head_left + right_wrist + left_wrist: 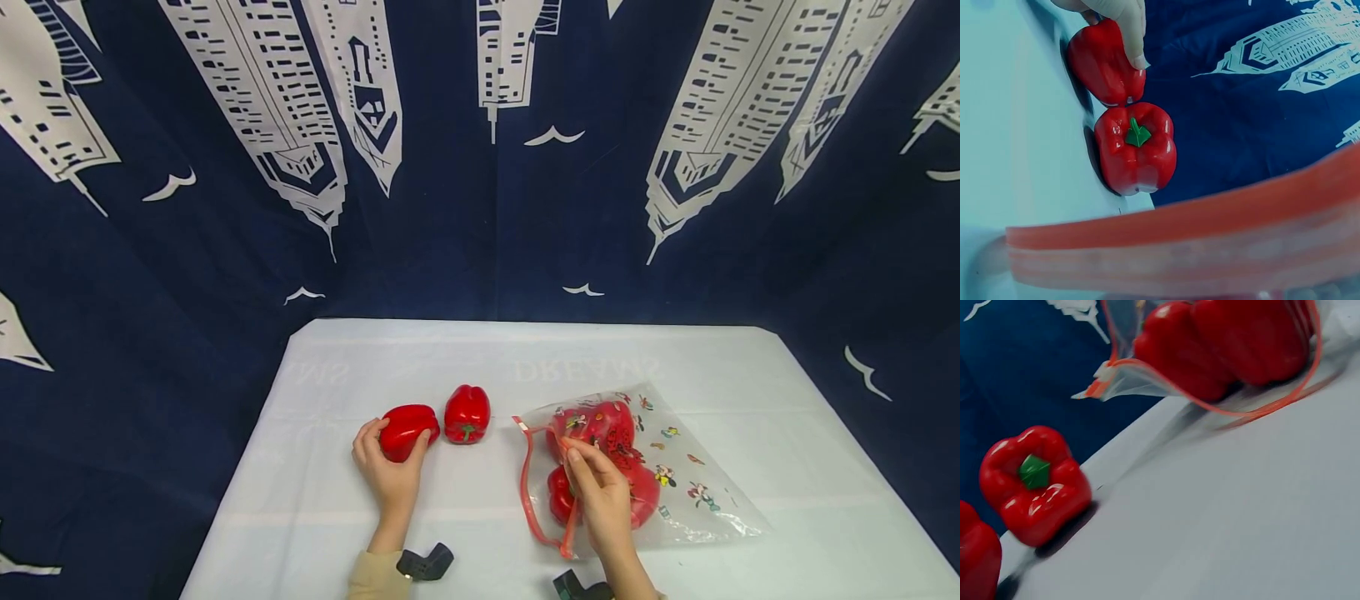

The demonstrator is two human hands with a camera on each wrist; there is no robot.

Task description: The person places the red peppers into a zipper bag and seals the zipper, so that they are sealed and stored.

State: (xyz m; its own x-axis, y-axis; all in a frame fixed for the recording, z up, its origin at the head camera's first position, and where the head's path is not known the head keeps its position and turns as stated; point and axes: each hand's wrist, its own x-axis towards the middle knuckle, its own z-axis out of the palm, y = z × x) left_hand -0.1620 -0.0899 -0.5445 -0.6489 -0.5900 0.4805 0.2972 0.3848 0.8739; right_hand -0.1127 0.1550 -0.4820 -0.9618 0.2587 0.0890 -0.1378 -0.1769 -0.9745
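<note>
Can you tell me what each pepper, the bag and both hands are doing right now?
Left hand: grips a glossy red bell pepper on the white table.
Second red bell pepper: loose beside it, untouched.
Clear cartoon-printed zip bag: flat, mouth open, red peppers inside.
Right hand: pinches the bag's edge.

A white tabletop (787, 467) carries two loose red peppers side by side left of centre, one (405, 431) nearer the left edge, the other (467, 413) touching it. Toward the right edge lies a clear printed bag (675, 475) containing more red peppers.
</note>
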